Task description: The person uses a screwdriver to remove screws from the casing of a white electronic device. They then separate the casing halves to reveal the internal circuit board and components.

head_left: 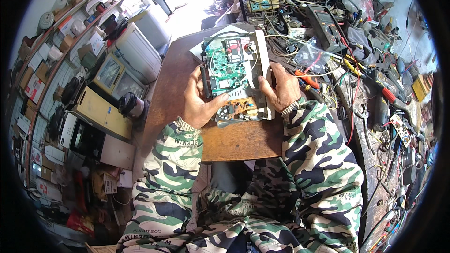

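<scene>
Between my two hands is an opened electronic device (252, 77), a shallow housing with its inside facing up. A green circuit board (229, 63) fills its upper part, and a smaller orange-brown board (240, 108) with several components sits at its near end. My left hand (202, 100) grips the dark left edge, its thumb lying over the near part. On the other side my right hand (280, 87) closes on the pale right rim (263, 65), thumb toward the inside. The fingers under the housing are partly hidden.
Under the device is a brown wooden table (176, 84). Along the right, a cluttered bench holds a multimeter (323, 23), an orange-handled tool (307, 79), a red-handled tool (389, 95) and tangled cables. Shelves (56, 47), cabinets and a dark canister (132, 105) stand at the left.
</scene>
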`<state>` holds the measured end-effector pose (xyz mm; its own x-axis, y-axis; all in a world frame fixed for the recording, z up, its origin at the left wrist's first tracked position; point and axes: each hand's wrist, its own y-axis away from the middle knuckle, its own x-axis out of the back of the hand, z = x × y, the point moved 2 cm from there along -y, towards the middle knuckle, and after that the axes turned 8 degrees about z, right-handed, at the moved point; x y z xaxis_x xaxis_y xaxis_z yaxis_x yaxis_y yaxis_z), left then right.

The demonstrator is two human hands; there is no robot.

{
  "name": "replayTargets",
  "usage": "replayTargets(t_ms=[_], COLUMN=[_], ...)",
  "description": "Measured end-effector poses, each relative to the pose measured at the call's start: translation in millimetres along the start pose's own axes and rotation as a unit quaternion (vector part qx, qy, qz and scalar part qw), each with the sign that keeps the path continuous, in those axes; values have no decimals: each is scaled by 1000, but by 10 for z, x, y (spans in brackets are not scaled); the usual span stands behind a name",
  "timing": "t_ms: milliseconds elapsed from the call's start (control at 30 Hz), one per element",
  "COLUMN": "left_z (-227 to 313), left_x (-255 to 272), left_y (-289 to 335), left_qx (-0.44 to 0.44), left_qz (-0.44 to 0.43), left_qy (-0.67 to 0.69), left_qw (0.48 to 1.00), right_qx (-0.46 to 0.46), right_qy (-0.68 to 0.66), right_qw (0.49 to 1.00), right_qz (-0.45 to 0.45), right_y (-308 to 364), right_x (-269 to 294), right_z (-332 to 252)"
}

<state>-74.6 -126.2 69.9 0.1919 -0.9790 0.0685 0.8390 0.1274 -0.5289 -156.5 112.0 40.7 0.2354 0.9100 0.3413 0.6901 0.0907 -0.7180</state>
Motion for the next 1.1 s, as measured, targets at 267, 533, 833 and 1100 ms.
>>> replayTargets(t_ms=[267, 533, 833, 1100], left_z=[20, 28, -64, -65], left_x=[-32, -13, 37, 26], left_y=[0, 0, -4, -4], left_qx=[-2, 3, 21, 54], left_qz=[-2, -7, -8, -11], left_qy=[-1, -2, 7, -8], left_qw=[1000, 1000, 1000, 998], right_qx=[-3, -4, -118, -156], right_qy=[3, 2, -115, -83], right_qw=[1000, 1000, 986, 982], right_qz=[2, -4, -16, -68], right_y=[11, 1, -48, -26], right_x=[12, 6, 39, -8], right_z=[7, 6, 18, 114])
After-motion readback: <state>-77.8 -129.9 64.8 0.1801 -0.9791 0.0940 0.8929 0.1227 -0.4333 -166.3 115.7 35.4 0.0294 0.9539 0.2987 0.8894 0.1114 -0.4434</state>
